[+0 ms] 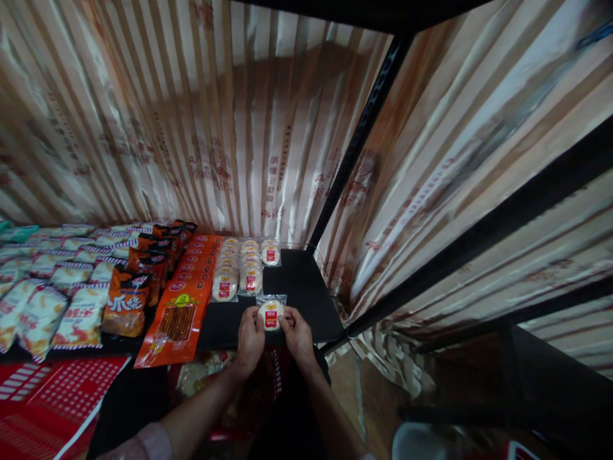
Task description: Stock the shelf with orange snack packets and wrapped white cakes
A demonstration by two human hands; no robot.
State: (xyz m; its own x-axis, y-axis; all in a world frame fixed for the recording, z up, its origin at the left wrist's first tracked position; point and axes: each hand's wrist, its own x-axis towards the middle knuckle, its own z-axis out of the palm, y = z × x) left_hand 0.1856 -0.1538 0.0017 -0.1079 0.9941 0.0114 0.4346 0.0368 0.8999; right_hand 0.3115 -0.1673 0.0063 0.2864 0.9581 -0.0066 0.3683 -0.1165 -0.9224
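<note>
Between my two hands is a round, pale snack cake in a clear wrapper (271,315) with a red and yellow label. My left hand (251,335) pinches its left edge, and my right hand (297,332) pinches the right edge. It is held over the front of the black shelf (297,281). Just behind it, similar wrapped cakes (225,283) lie overlapping in two rows. A single wrapped cake (271,253) lies at the back, right of those rows. What the labels say is too small to read.
Left of the cakes lie long orange snack packets (184,287). Orange-and-black bags (125,303) and white snack bags (81,313) fill the shelf further left. A red basket (52,396) stands below at left. A black metal post (357,140) rises at the back right corner, before pleated curtains (268,115).
</note>
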